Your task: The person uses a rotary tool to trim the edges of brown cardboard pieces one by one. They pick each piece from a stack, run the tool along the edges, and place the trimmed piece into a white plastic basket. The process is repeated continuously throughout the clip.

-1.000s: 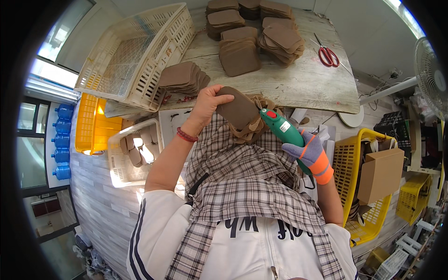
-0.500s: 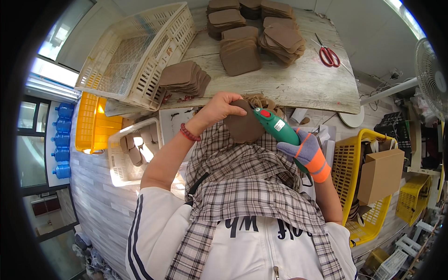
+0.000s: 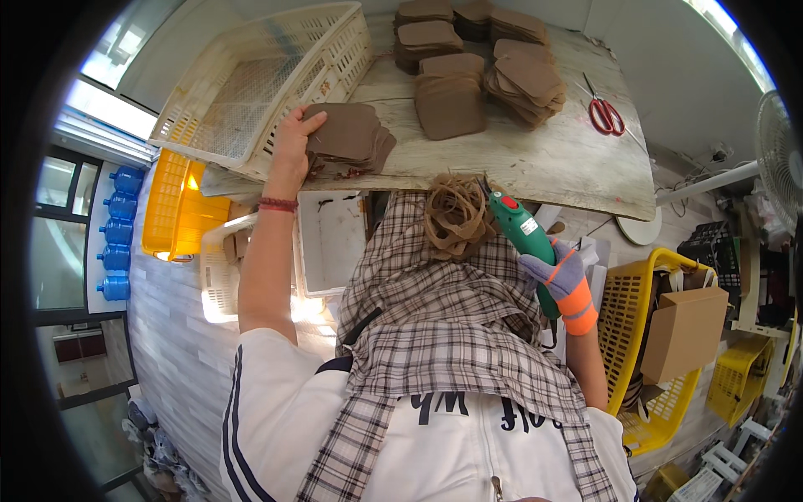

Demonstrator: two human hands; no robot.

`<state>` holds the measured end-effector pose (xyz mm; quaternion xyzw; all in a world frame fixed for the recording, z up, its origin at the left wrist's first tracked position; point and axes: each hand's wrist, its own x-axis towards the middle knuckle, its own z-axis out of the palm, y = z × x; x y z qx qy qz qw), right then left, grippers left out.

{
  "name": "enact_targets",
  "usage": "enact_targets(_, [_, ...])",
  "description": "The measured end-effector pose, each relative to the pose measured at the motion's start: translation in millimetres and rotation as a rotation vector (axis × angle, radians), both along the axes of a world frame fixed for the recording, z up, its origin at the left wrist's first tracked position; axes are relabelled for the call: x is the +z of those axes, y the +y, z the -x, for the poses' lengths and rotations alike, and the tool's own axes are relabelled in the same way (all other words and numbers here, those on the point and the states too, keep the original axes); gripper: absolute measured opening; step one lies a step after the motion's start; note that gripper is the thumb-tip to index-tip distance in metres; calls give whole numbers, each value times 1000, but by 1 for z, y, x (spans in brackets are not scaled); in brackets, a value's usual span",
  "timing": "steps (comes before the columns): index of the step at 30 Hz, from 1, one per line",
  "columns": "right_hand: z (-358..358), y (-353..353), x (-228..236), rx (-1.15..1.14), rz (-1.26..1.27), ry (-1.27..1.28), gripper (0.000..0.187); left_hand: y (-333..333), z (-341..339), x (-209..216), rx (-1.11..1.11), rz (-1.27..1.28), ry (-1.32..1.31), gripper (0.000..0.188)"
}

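My left hand [image 3: 293,144] reaches forward and rests its fingers on a stack of brown cut pieces [image 3: 350,138] at the near left of the wooden table [image 3: 535,163]. My right hand [image 3: 559,276], in a grey and orange glove, grips a green electric cutter [image 3: 520,230] above my lap. A tangle of brown trimmings [image 3: 456,216] lies on the checked cloth [image 3: 443,309] over my knees, just left of the cutter's tip.
More stacks of brown pieces [image 3: 468,79] sit further back on the table, with red scissors [image 3: 604,115] to the right. A cream plastic basket [image 3: 259,79] leans at the table's left. A yellow crate [image 3: 661,351] with a cardboard box [image 3: 686,330] stands to my right.
My left hand has left my lap and moved forward and left to the stack on the table, setting the brown piece there. The cutter stays near the lap.
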<state>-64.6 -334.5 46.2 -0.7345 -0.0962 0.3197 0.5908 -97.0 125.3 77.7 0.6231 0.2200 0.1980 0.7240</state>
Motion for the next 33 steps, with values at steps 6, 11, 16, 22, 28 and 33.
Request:
enact_targets(6, [1,-5,-13,-12,59,-56,39,4,-18,-18,283,-1283,181,39])
enact_targets(11, [3,-7,-17,-70,41,-17,41,-106,-53,-7,91,-1659,-12,43])
enact_targets(16, [7,-8,-19,-80,16,17,43,-131,-98,-67,94,-1489,75,45])
enact_targets(22, [8,-11,-18,-94,78,-21,39,-141,-107,-95,105,-1286,254,47])
enact_targets(28, [3,-8,-23,-119,9,52,37,-151,-106,-100,61,-1117,434,46])
enact_targets(33, [1,-7,-23,-137,-4,83,37,-152,-105,-101,-71,-708,471,37])
